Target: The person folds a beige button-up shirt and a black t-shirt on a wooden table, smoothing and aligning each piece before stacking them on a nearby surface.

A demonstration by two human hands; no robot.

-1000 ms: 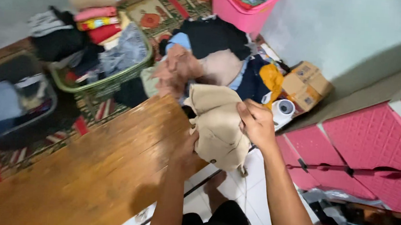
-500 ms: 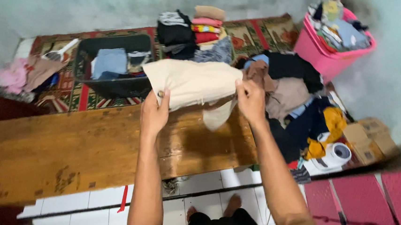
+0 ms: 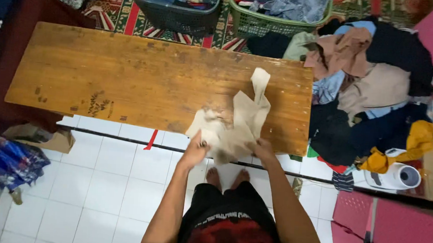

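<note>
A beige garment (image 3: 241,117) lies crumpled on the near right part of the wooden table (image 3: 128,75), one strip of it reaching toward the far edge. My left hand (image 3: 197,148) grips its near left corner at the table's front edge. My right hand (image 3: 262,149) grips its near right side. Both arms reach forward from my body, and my bare feet show on the white tiles below.
A pile of mixed clothes (image 3: 371,86) lies on the floor right of the table. A black basket (image 3: 176,13) and a green basket (image 3: 264,22) of clothes stand behind it. Pink drawers (image 3: 391,230) sit at lower right, a white appliance (image 3: 398,176) near them, a blue cloth (image 3: 3,160) at left.
The garment was held up in the air with both hands; now it is lowered onto the table near the front edge. The camera has tilted down toward the table.
</note>
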